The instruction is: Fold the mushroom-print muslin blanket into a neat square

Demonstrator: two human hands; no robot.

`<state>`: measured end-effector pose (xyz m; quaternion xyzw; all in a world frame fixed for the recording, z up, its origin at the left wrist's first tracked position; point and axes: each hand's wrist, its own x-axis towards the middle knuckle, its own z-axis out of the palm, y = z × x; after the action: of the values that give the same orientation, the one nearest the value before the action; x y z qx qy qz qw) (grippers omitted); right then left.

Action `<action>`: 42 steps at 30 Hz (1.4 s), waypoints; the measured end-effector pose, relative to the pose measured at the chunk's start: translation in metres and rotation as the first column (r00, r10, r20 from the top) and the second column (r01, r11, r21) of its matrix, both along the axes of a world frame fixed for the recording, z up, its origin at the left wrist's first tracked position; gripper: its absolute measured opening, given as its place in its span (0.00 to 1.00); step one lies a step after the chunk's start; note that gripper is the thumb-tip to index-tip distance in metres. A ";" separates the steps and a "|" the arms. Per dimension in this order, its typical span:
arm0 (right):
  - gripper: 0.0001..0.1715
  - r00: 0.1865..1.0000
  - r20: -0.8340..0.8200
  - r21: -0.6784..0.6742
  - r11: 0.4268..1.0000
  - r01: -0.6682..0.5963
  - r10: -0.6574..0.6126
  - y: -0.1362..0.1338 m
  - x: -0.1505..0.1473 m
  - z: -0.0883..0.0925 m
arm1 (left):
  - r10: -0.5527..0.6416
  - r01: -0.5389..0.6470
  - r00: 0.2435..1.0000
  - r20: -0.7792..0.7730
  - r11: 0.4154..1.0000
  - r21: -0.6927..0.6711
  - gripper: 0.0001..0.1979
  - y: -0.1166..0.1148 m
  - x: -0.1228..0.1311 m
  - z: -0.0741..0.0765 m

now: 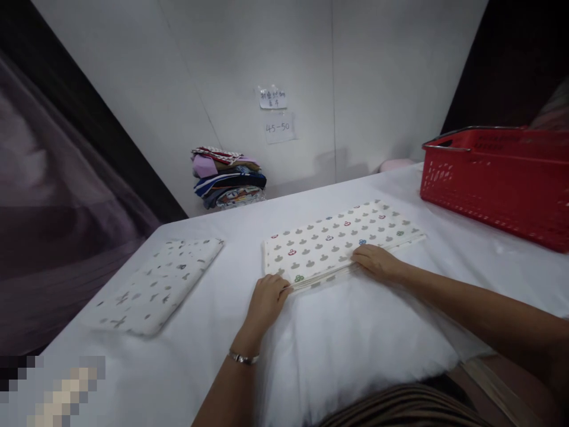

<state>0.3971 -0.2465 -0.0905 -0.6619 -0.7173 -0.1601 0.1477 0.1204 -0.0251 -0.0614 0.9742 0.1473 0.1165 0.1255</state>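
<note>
A folded cream cloth, printed with grey shapes and a few red, blue and green ones, lies flat in a long strip across the white-covered table. My left hand pinches its near left corner between thumb and fingers. Farther right along the same near edge, my right hand has its fingers closed on the layers, the thumb side partly hidden. Several stacked layers show along that edge between the hands. To the left lies a second folded white cloth with small grey prints, apart from both hands.
A red plastic basket with a metal handle stands at the right. Behind the table's far edge is a pile of folded fabrics against the white wall. Two paper signs hang there. Sheer drapery borders the left side.
</note>
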 end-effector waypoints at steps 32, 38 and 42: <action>0.20 0.979 -0.053 -0.031 0.981 0.193 -0.194 -0.060 0.074 0.004 | -0.007 0.007 1.000 -0.001 0.999 -0.048 0.11 0.009 0.001 -0.004; 0.22 0.977 -0.042 -0.095 0.975 0.203 -0.208 -0.059 0.077 0.006 | -0.011 0.010 1.000 -0.004 0.999 -0.047 0.11 0.010 0.001 -0.004; 0.21 0.977 -0.055 -0.089 0.976 0.201 -0.206 -0.061 0.076 0.004 | -0.013 0.014 1.000 0.007 0.999 -0.044 0.11 0.009 0.001 -0.004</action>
<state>0.4735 -0.3077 -0.0862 -0.7421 -0.6468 -0.1232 0.1258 0.1211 -0.0158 -0.0650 0.9718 0.1428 0.1157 0.1480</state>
